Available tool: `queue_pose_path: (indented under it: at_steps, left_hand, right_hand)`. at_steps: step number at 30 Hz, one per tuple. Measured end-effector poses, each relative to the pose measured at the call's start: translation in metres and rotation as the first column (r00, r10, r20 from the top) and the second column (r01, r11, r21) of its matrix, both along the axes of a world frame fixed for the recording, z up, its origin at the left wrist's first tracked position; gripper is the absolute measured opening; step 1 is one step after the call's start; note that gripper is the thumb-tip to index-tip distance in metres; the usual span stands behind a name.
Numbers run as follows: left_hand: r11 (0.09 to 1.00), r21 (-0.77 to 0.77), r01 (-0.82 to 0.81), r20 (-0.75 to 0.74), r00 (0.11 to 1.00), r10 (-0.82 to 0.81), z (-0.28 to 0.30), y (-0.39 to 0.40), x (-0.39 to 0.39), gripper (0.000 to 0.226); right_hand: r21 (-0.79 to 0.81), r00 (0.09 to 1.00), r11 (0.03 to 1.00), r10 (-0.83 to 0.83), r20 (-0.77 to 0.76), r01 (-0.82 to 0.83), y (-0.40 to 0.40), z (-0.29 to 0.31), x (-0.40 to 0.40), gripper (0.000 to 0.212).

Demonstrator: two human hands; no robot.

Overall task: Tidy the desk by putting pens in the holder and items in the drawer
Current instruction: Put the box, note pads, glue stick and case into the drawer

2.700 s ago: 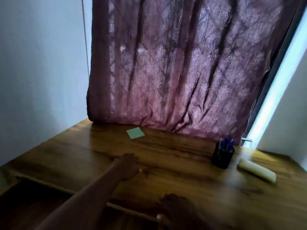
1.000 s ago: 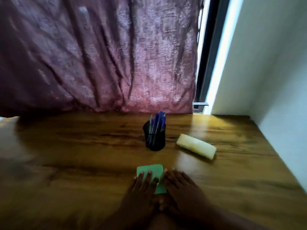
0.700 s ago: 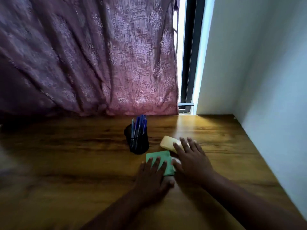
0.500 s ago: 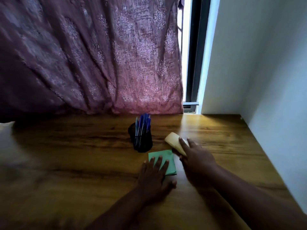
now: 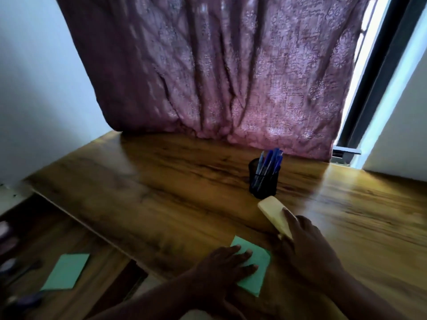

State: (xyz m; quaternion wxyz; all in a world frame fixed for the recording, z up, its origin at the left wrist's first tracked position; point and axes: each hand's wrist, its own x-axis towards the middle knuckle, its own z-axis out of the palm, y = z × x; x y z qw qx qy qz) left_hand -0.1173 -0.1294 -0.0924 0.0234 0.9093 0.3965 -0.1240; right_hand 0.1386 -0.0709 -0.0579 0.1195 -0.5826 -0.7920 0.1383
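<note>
Plausibly, the flat, empty left hand point(image 5: 227, 265) slides the green pad point(image 5: 254, 267) off the counter point(image 5: 161, 185) edge, while the right hand point(image 5: 307, 245) gripping the cream block point(image 5: 273, 214) nudges the pen holder point(image 5: 263, 179).

The desk point(image 5: 161, 181) is wood with strong dark grain and a glossy finish that mirrors the window light on its right side. The open drawer point(image 5: 46, 239) below shows similar wood, duller in shadow. The curtain point(image 5: 231, 77) is woven cloth, rough-textured, with a faintly shiny raised pattern. The pen holder point(image 5: 263, 181) looks like black mesh, matt. The pens point(image 5: 269, 162) look like blue plastic. Both green note pads point(image 5: 256, 271) point(image 5: 65, 271) are matt paper. The cream block point(image 5: 275, 214) has a smooth, dull surface.
</note>
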Motion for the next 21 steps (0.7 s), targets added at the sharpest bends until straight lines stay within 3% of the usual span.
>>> queue_pose_path:
  at_steps: [3, 5, 9, 11, 16, 21]
  left_hand:
    - [0.991, 0.084, 0.103, -0.003, 0.995, -0.103, -0.005, -0.019, -0.02, 0.068]
    - [0.98, 0.16, 0.121, 0.015, 0.992, -0.125, -0.008, -0.036, -0.033, 0.059]
    - [0.964, 0.233, 0.128, 0.158, 0.973, -0.167, -0.01, -0.059, -0.066, 0.045]
    - [0.926, 0.349, 0.144, 0.237, 0.943, -0.235, -0.012, -0.063, -0.089, 0.034]
    - [0.885, 0.458, 0.08, 0.36, 0.894, -0.267, -0.002, -0.076, -0.171, 0.033]
    - [0.928, 0.373, 0.0, 0.46, 0.868, -0.186, 0.004, -0.117, -0.282, 0.04]
  right_hand:
    - [-0.023, 0.998, 0.997, 0.067, -0.017, -0.068, -0.01, 0.001, -0.034, 0.072]
    - [-0.014, 0.994, 0.994, 0.112, -0.004, -0.112, -0.017, -0.001, -0.061, 0.072]
    - [0.011, 0.991, 0.992, 0.126, 0.052, -0.127, -0.035, -0.01, -0.118, 0.069]
    - [0.012, 0.989, 0.992, 0.123, 0.085, -0.124, -0.043, -0.012, -0.147, 0.068]
    - [0.016, 0.994, 0.996, 0.082, 0.074, -0.083, -0.067, -0.014, -0.224, 0.068]
    - [-0.037, 0.985, 0.991, 0.132, 0.115, -0.129, -0.106, -0.012, -0.321, 0.069]
